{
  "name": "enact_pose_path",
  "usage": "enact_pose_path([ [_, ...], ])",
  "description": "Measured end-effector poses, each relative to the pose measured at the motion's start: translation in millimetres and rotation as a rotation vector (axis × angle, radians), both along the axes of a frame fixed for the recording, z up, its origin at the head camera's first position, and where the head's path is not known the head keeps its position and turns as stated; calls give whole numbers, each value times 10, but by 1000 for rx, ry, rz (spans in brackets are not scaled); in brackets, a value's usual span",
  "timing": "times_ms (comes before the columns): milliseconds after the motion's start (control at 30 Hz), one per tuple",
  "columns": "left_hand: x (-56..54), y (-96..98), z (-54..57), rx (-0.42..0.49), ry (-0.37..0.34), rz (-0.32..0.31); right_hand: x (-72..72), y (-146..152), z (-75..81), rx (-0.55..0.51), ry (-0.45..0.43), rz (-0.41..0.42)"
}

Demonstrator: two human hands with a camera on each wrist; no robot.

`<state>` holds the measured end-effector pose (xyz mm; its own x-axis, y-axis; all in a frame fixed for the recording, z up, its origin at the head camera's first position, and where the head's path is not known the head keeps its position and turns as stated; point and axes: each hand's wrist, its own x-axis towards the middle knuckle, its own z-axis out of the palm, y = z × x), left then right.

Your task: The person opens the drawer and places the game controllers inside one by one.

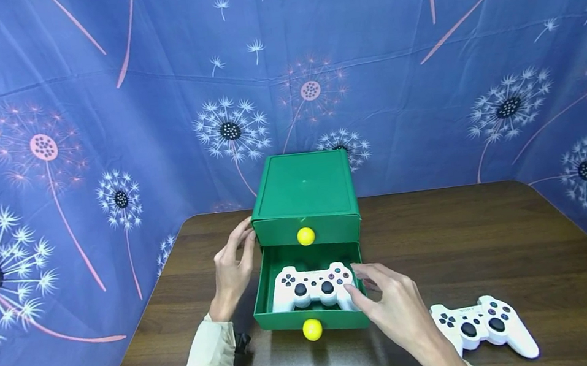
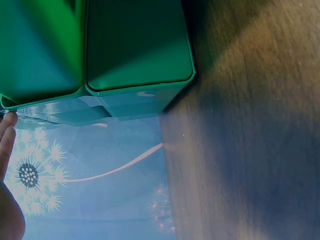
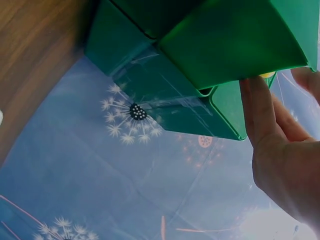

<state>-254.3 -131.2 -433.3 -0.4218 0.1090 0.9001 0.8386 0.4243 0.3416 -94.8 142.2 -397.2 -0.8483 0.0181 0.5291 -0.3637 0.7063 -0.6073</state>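
Note:
A green two-drawer box [image 1: 304, 181] stands on the table, its lower drawer [image 1: 289, 319] pulled out by a yellow knob's side. Inside that drawer lies a white game controller [image 1: 314, 285], sticks facing up. My left hand [image 1: 233, 271] rests its fingertips against the box's left side, near the upper drawer. At the drawer's right wall is my right hand [image 1: 392, 297], its thumb overlapping the controller's right grip in the head view. The right wrist view shows extended fingers [image 3: 262, 107] along the outside of the drawer.
A second white controller [image 1: 480, 328] lies on the wooden table [image 1: 502, 242] at right, partly behind my right forearm. Yellow knobs [image 1: 306, 236] stick out from both drawer fronts. A blue dandelion-print cloth [image 1: 399, 101] hangs behind the table.

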Motion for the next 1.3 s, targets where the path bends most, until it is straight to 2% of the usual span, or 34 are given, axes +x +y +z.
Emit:
enact_pose_path([
  [100,-4,-2,1,2,-1,-1,2,19,-34,-15,77,31],
  [233,-5,-1,6,2,-2,-6,33,27,-76,-51,234,109],
  [300,-3,-3,5,1,-2,-3,61,14,-99,-82,317,174],
  [467,-5,-6,-2,9,10,0,146,-83,-183,-134,432,375],
  [567,-5,-3,5,9,7,-5,187,-154,-260,-134,403,474],
  [667,-6,1,9,3,2,-5,217,-215,-349,-124,301,505],
  [767,-1,2,6,-1,-3,1,225,-271,-436,-99,202,497],
  [867,4,-2,1,-3,-6,4,215,-320,-507,-54,146,489],
  [1033,13,-3,4,-8,-14,2,194,-367,-573,-13,90,500],
  [1300,7,-6,-2,0,-9,5,200,-402,-582,-30,10,489],
])
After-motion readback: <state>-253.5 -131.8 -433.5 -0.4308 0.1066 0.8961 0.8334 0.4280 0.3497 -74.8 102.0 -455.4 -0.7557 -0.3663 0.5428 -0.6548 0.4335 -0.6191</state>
